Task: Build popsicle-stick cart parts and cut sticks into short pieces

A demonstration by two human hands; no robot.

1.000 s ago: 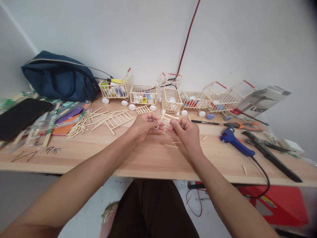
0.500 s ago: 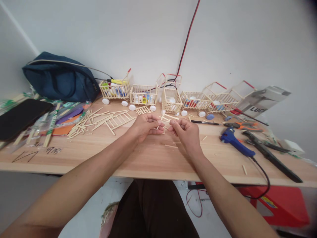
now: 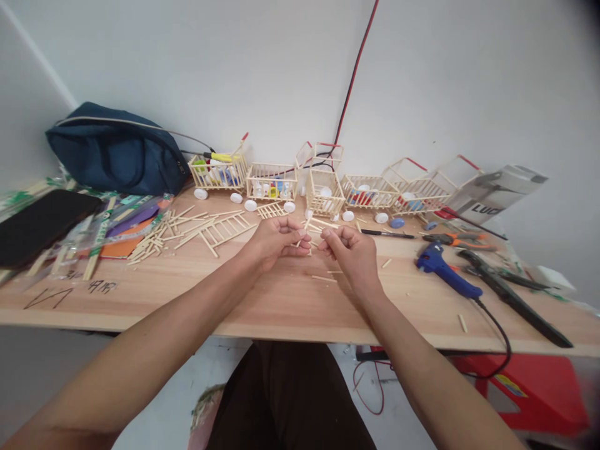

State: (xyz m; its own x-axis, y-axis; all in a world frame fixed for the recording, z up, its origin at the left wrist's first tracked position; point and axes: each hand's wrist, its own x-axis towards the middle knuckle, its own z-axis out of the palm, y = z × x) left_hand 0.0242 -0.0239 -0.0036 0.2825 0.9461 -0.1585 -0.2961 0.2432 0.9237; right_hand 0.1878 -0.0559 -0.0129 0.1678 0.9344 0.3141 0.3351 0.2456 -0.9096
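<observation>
My left hand (image 3: 284,237) pinches a small frame of thin wooden sticks (image 3: 308,226) above the middle of the desk. Close by on the right, my right hand (image 3: 347,247) has thumb and forefinger pressed together at the frame's right side; its fingertips hide what lies between them. Loose short sticks (image 3: 324,279) rest on the wood below my hands. Left of them lie a ladder-like stick panel (image 3: 227,232) and a heap of cut sticks (image 3: 152,239). Behind stand several miniature stick shopping carts, among them a middle cart (image 3: 324,190) with white wheels.
A blue glue gun (image 3: 447,272), a black-handled tool (image 3: 515,300) and orange-handled pliers (image 3: 457,240) lie on the right. On the left are a dark phone (image 3: 44,225), bagged sticks (image 3: 98,234) and a blue bag (image 3: 122,150). The desk's front edge (image 3: 290,336) runs before me.
The view has shifted very slightly. Both hands keep nearly the same place and grip, with the right fingertips moved a touch at the frame.
</observation>
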